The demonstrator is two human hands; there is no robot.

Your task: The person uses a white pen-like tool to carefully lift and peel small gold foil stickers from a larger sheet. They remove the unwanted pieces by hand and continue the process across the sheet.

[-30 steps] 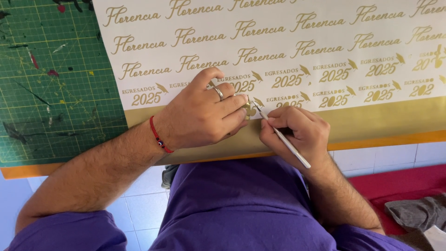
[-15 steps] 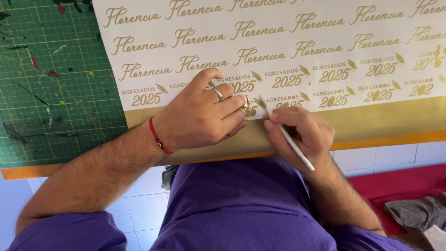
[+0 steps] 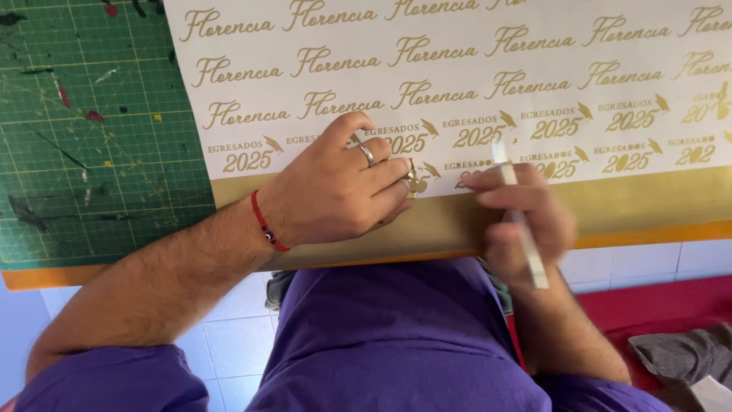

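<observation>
A white vinyl sheet (image 3: 473, 69) with rows of gold script lettering and a plain gold strip (image 3: 640, 202) along its near edge lies on the table. My left hand (image 3: 335, 187), with a ring and a red cord bracelet, presses down on the sheet's near edge, fingertips pinching a small gold piece (image 3: 412, 181). My right hand (image 3: 526, 214) is blurred, just right of it, holding a thin white weeding tool (image 3: 518, 221) whose tip rests over the lowest row of gold lettering.
A green cutting mat (image 3: 91, 130) with grid lines and paint marks lies under the sheet at the left. The table has an orange front edge (image 3: 656, 233). Below are my purple clothes, a white tiled floor, a red surface and grey cloth (image 3: 679, 355) at right.
My right hand has shifted to the right and up with the tool, away from my left fingertips. My left hand has stayed pressed on the sheet.
</observation>
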